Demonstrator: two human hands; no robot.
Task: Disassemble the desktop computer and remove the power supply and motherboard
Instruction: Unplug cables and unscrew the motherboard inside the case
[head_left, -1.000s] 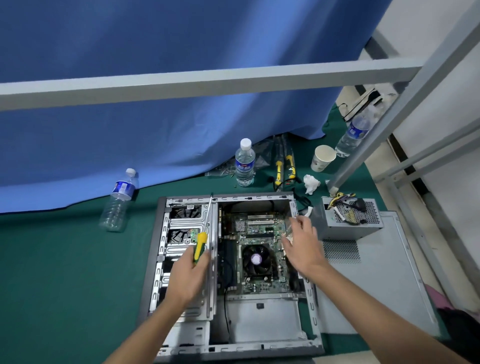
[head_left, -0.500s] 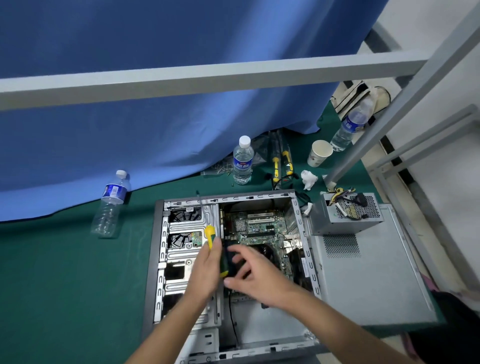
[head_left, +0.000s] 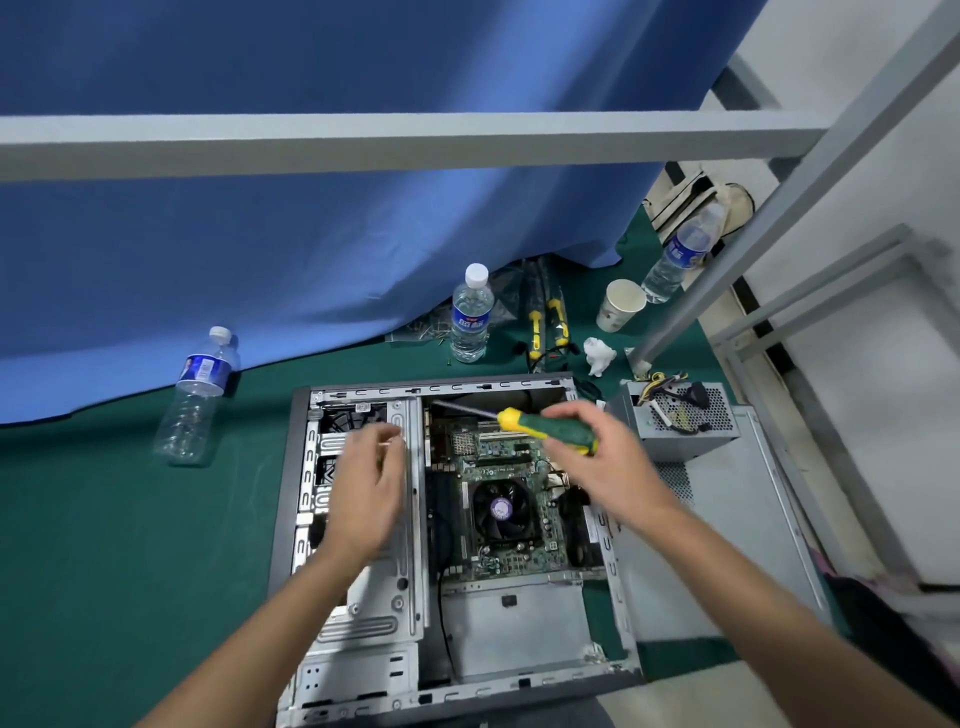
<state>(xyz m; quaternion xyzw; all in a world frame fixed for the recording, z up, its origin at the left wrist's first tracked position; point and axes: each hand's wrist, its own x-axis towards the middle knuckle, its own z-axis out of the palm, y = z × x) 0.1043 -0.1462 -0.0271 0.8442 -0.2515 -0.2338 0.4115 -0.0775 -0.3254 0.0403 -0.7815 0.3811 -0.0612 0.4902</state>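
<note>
Right hand (head_left: 602, 462) grips screwdriver (head_left: 550, 428) over motherboard (head_left: 498, 499) (case rim near).

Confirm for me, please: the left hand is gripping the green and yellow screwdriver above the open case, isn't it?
Not quite: the right hand grips the green and yellow screwdriver above the open case, as the head view shows. The left hand does not hold it.

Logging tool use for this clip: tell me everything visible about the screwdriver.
The screwdriver has a dark green handle with a yellow collar and a thin grey metal shaft; the handle looks like plastic or rubber. It lies nearly level in the air over the open computer case, above the motherboard, shaft pointing to the left and slightly away. The right hand grips the handle's butt end; the tip is blurred and seems to touch nothing.
</note>
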